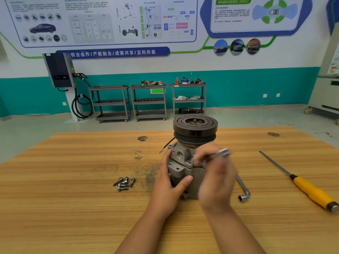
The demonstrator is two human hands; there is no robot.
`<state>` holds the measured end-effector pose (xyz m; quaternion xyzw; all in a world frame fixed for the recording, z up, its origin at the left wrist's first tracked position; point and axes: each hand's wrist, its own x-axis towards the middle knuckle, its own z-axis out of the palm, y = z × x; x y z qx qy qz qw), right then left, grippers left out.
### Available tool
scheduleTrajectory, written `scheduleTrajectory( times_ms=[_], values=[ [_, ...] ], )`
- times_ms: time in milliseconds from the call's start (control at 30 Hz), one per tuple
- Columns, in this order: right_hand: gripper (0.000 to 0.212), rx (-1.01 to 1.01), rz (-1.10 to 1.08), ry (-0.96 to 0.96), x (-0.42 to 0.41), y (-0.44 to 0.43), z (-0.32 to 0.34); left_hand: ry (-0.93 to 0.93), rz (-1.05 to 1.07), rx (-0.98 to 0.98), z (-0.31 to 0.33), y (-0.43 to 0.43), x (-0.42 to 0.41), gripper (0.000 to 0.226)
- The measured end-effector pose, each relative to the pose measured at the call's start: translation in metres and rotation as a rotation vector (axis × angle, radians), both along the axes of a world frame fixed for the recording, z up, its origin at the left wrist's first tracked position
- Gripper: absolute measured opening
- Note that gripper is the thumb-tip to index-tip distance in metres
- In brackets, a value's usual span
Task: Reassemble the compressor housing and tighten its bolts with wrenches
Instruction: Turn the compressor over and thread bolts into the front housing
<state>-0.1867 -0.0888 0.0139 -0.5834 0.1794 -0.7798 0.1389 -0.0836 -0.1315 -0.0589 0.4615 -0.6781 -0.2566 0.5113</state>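
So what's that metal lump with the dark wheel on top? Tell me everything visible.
The compressor stands upright on the wooden table. Its body looks like grey cast metal, with round ports, bolt holes and a seam across it. On top sits a dark grooved pulley with a slotted face and a threaded shaft end. A thin black wire sticks out leftward. The left hand grips the body; the blurred right hand holds a shiny tool by its upper part.
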Motion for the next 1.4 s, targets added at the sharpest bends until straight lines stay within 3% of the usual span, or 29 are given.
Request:
scheduleTrajectory(
  times_ms=[67,167,467,767,1000,1200,1333,1400],
  values=[
    [0.062,0.145,0.249,-0.371,-0.021,-0.005,0.016,0.025,0.0,0.021,0.001,-0.001,0.002,0.086],
    [0.068,0.383,0.451,-0.679,-0.045,-0.021,0.021,0.049,-0.008,0.031,0.002,0.002,0.001,0.086],
    [0.072,0.493,0.59,-0.881,-0.062,-0.035,0.001,0.049,0.0,0.003,0.006,0.004,0.001,0.085],
    [0.074,0.255,0.358,-0.748,-0.04,-0.011,-0.014,0.047,-0.001,0.028,0.006,0.005,0.001,0.085],
    [0.059,-0.013,0.018,-0.266,-0.016,0.0,-0.028,0.022,0.016,0.019,0.009,0.008,0.001,0.085],
    [0.052,-0.033,-0.223,0.133,-0.01,0.006,-0.04,0.005,0.025,0.037,0.008,0.008,0.001,0.085],
    [0.053,-0.006,-0.309,0.266,0.007,0.005,-0.042,-0.045,0.011,0.084,0.007,0.006,0.003,0.09],
    [0.053,-0.001,-0.428,0.321,0.015,0.002,-0.039,-0.026,0.025,0.133,0.0,0.006,0.004,0.076]
  ],
)
